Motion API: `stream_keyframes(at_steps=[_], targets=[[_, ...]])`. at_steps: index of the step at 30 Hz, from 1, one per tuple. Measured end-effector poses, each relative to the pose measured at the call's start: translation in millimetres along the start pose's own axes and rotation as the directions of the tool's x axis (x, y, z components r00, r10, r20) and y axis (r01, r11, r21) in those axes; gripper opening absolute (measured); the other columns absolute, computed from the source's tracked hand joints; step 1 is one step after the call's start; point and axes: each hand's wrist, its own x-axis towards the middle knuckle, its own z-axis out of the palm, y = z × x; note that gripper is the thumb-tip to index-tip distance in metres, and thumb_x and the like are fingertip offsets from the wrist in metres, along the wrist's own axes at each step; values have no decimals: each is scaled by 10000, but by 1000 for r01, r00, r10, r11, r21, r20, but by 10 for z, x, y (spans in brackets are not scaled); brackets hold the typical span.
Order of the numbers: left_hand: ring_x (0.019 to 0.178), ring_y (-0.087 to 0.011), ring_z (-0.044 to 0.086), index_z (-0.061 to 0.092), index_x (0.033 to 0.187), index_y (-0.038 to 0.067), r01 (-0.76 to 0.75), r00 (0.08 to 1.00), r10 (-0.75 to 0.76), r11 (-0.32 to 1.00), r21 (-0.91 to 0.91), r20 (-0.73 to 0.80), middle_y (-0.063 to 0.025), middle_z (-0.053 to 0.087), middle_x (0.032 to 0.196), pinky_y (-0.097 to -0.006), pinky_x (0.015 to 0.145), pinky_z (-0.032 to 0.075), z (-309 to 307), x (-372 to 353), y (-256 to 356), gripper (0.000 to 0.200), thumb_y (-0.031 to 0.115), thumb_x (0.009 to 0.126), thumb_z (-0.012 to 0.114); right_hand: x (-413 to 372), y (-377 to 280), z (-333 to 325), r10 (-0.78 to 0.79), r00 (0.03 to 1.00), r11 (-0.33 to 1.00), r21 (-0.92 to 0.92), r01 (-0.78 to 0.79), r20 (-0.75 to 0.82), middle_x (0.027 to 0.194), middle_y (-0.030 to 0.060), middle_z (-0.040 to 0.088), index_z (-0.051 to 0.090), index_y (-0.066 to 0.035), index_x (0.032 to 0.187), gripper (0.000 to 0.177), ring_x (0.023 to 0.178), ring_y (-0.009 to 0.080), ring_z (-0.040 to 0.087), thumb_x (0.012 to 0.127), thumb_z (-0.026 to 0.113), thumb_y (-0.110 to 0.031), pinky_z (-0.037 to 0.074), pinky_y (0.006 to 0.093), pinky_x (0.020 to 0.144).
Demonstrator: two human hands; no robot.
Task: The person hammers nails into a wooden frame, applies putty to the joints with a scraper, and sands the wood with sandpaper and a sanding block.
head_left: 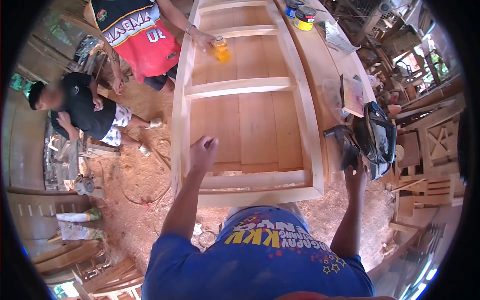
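Observation:
Over the near left part of a pale wooden frame (240, 87), my left hand (204, 149) is closed, its fingers curled together; whether anything small is in it is hidden. My right hand (355, 174) is at the right, its fingers on a dark object (349, 156) beside the power tool, too unclear to name. Just beyond that hand lies a hammer (337, 132) with a dark head. A black and grey power tool (378, 140) stands at the table's right edge. Boards (255, 125) show through the frame's openings.
Across the frame, a person in a red jersey (150, 45) has a hand by an orange bottle (221, 50). Another person in black (82, 105) is at the left. Cans (304, 18), a flat board (352, 95) and paper (339, 37) lie on the right-hand planks (325, 70).

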Motion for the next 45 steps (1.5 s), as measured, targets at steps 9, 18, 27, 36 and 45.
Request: stream_keyframes(at_steps=[9, 18, 27, 36, 45], targets=[[1217, -335, 616, 681, 1256, 156, -137, 873, -1, 959, 247, 489, -124, 645, 1231, -500, 1016, 527, -34, -1086, 59, 387, 371, 934, 661, -11, -872, -130, 9, 990, 989, -146, -30, -139, 1353, 264, 616, 593, -44, 1385, 509, 1304, 461, 543, 937, 680, -269, 433, 546, 1108], [1289, -372, 571, 640, 1354, 194, -308, 927, 171, 855, 418, 334, -105, 580, 1378, -579, 1164, 333, 77, -1310, 67, 525, 494, 924, 676, -343, -1460, 84, -309, 951, 935, 187, 300, 21, 1282, 247, 616, 619, -24, 1307, 431, 1237, 456, 561, 913, 698, -180, 438, 549, 1075], [1200, -355, 668, 699, 1295, 109, -273, 823, -86, 807, 523, 561, -170, 725, 1242, -571, 1044, 447, 133, -977, 372, 680, 663, 918, 580, -817, -746, -115, -10, 982, 913, 402, -67, 188, 1141, 226, 697, 683, 8, 1173, 328, 1068, 392, 678, 1022, 616, -276, 527, 472, 936], [1053, -405, 712, 782, 1066, 74, -338, 825, 15, 814, 472, 565, -197, 760, 1080, -566, 944, 512, 481, -856, -152, 790, 791, 904, 494, -1545, 192, 1120, 180, 452, -352, 486, -800, 874, 1321, 184, 626, 552, -34, 1376, 749, 1147, 294, 611, 997, 528, -680, 475, 487, 1009], [1020, -419, 721, 789, 1074, 49, -305, 852, -35, 779, 548, 523, -231, 759, 1049, -551, 925, 542, 294, -952, 271, 854, 826, 900, 481, -1347, -393, 1000, 113, 530, -474, 514, -715, 840, 1325, 176, 589, 580, -88, 1364, 775, 1156, 302, 592, 983, 445, -749, 491, 461, 963]])
